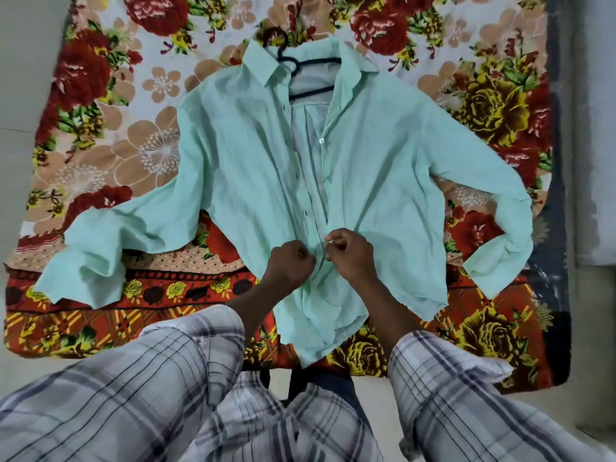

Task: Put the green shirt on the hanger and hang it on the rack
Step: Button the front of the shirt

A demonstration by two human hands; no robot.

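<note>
- Fingers [308,259] of the left hand [291,263] are curled tight, their tips pinching the left front edge of a pale green long-sleeved button-up shirt [383,155].
- Fingers [331,246] of the right hand [348,251] are likewise curled, pinching the right front edge of the shirt just beside the left hand; the two hands are nearly touching across the front opening.
- Shirt: lies flat and front-up, collar at the far end and hem at the near end, with one sleeve spread out to the left and the other bent down at the right.
- Front opening: parted from the collar down to the hands, showing the paler inside of the back panel; the two edges meet where the hands hold them.
- Small white button [321,140]: sits on the right front edge, about halfway between collar and hands.
- Thin black hanger [313,60]: lies inside the shirt's shoulders, its bars showing in the open neck and its hook sticking out past the far side of the collar.
- Floral bedsheet in red, peach and yellow [150,95]: spread under the whole shirt.
- Grey-and-white plaid sleeves [160,378]: cover both forearms in the near foreground, pushed back from the wrists.
- Pale floor [20,95]: visible to the left of the sheet.
</note>
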